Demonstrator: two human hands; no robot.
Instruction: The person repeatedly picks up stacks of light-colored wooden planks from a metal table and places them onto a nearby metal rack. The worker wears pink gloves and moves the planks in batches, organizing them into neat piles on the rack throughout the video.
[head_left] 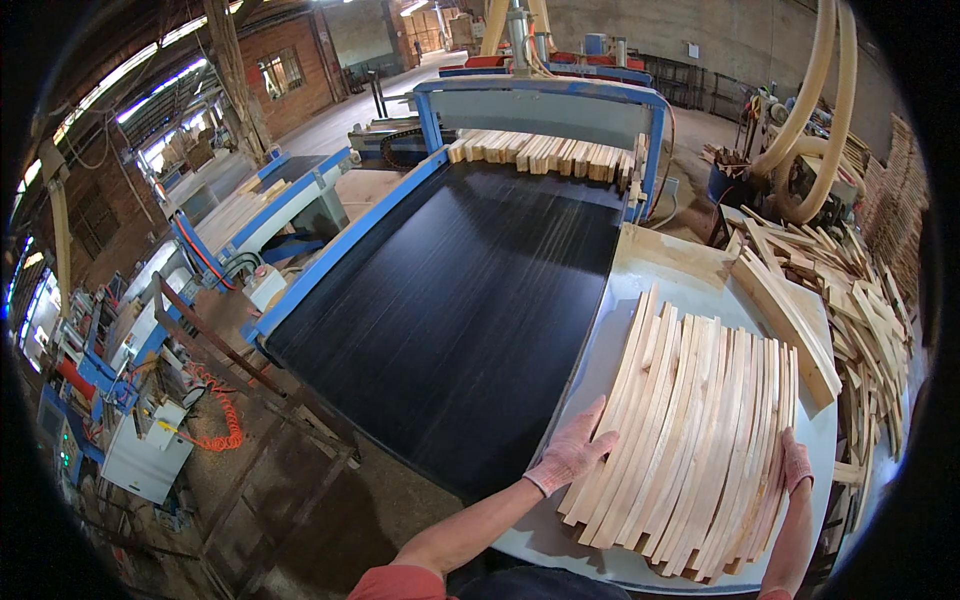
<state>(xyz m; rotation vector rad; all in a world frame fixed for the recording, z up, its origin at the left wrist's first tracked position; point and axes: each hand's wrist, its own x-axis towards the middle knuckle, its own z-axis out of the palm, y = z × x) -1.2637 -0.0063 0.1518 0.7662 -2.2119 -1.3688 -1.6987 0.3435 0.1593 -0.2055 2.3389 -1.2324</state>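
Note:
A broad row of pale wooden strips [690, 430] lies side by side on a light grey table [600, 375] at my right front, their near ends uneven. My left hand [576, 450], in a pinkish knit glove, rests against the row's left edge with thumb and fingers spread. At the opposite edge, my right hand [796, 462], gloved alike, touches the outermost strip with its fingers pointing away from me; part of them is hidden. The row sits between both hands, and neither hand is wrapped around a single strip.
A black conveyor belt [450, 300] runs beside the table, with more wooden strips [540, 153] across its far end under a blue frame [540, 90]. A thick board [785, 325] borders the table. Scrap wood [865, 340] is heaped at right. A rusty metal rack [235, 355] stands left.

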